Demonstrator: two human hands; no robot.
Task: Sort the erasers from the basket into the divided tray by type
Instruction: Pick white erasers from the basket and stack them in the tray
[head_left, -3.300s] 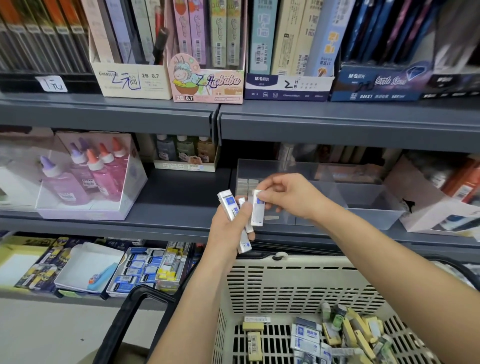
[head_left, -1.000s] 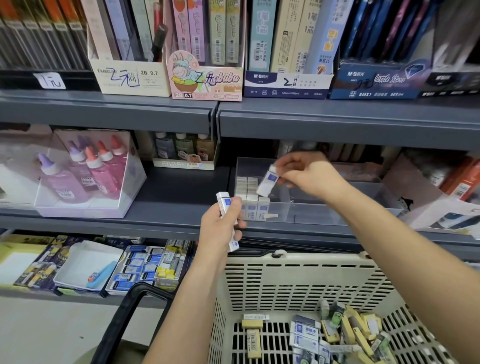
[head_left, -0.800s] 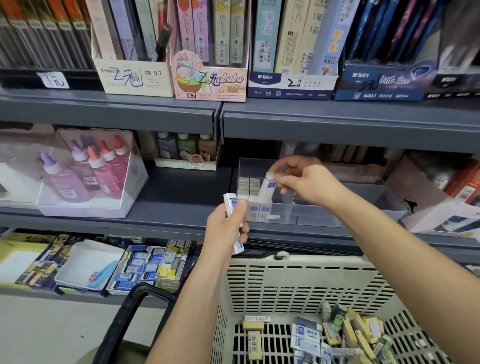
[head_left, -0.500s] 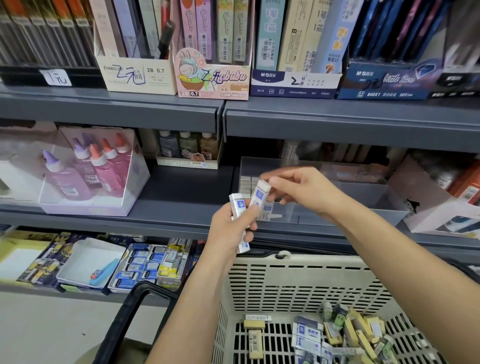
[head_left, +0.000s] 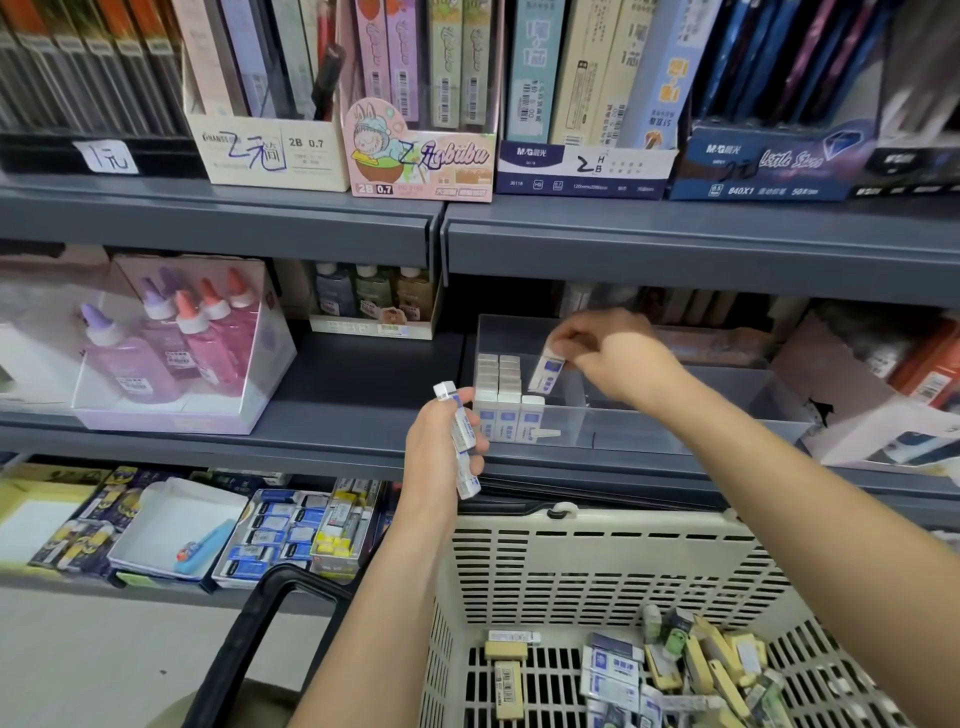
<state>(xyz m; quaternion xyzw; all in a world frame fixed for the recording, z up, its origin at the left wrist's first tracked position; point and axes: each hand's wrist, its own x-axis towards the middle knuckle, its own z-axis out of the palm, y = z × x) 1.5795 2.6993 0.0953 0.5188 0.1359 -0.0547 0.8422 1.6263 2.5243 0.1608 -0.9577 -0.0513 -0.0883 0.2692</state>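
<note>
grey shelf (head_left: 363, 374) under clear tray (head_left: 649, 431). beige basket (head_left: 597, 571) below tray, nearer camera; mixed loose erasers (head_left: 675, 670) on its floor. right hand (head_left: 608, 353) over tray's left compartment, fingertips pinching blue-white eraser (head_left: 546, 373), which is tilted, just above standing rows (head_left: 498, 384) there. left hand (head_left: 436, 447) just left of tray front, fingers curled round spare erasers (head_left: 462, 431), held upright.

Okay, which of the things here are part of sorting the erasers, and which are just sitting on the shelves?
In the job: basket; loose erasers in it; divided tray; lined-up erasers in its left compartment; single eraser pinched by the right hand over the tray; gripped erasers in the left hand.
Lying about: glue bottles; lead-refill boxes on the upper shelf; small bottles.
</note>
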